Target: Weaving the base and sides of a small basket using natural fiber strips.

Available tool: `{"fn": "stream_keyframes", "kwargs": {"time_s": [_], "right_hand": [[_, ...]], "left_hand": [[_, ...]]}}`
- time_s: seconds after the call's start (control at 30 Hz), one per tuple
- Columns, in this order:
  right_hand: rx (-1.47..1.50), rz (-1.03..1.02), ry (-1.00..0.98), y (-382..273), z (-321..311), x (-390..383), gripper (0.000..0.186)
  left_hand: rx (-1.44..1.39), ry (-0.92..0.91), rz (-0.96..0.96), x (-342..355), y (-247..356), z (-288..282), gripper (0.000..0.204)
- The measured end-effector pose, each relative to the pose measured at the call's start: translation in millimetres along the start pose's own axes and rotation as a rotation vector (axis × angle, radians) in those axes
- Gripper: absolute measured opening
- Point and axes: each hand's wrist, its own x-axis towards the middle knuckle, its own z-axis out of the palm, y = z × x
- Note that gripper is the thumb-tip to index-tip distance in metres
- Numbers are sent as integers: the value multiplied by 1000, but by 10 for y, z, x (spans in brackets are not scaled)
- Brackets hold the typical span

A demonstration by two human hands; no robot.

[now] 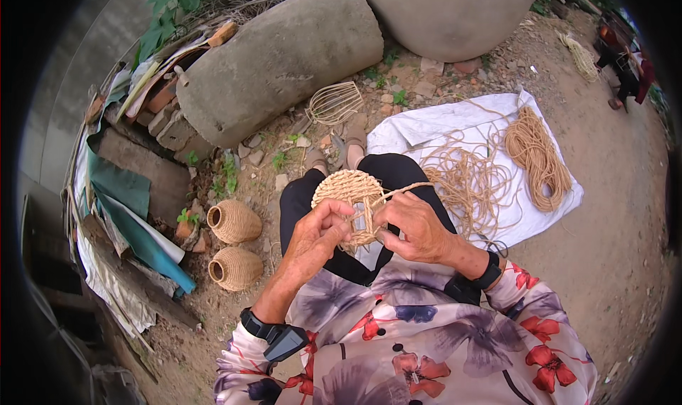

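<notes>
A partly woven straw basket [348, 186] rests over my lap, its bare frame bars showing between my hands. My left hand [323, 227] is closed on the near left side of this basket, thumb and fingers bent at its frame. On the other side my right hand [415, 224] has its fingers pinched together at the basket's edge, around a straw cord. That cord [408, 188] leaves the weave and passes above my right knuckles toward the right. My right fingertips are partly hidden behind the frame.
Loose cord [472, 181] and a coiled hank [538, 160] lie on a white sheet [405, 124] at the right. Two finished woven pots [234, 221] sit on the left. An open wire-like frame [335, 104] lies ahead by a concrete cylinder [284, 53]. Another person [626, 71] is far right.
</notes>
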Motion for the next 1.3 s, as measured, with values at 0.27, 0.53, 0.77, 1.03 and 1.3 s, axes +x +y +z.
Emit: {"fn": "stream_keyframes", "kwargs": {"time_s": [0.27, 0.53, 0.77, 1.03, 1.3], "right_hand": [[-145, -32, -58, -60, 30, 11, 23], [-200, -136, 84, -239, 82, 128, 30], [-219, -152, -88, -292, 151, 144, 36], [-348, -183, -197, -381, 133, 185, 39], [-355, -138, -225, -352, 221, 267, 25]], "left_hand": [[-312, 148, 114, -5, -347, -37, 13], [-738, 147, 157, -48, -348, -113, 24], [26, 383, 140, -170, -229, -358, 25], [365, 412, 364, 265, -1, -418, 10], [555, 271, 387, 423, 76, -251, 20]]}}
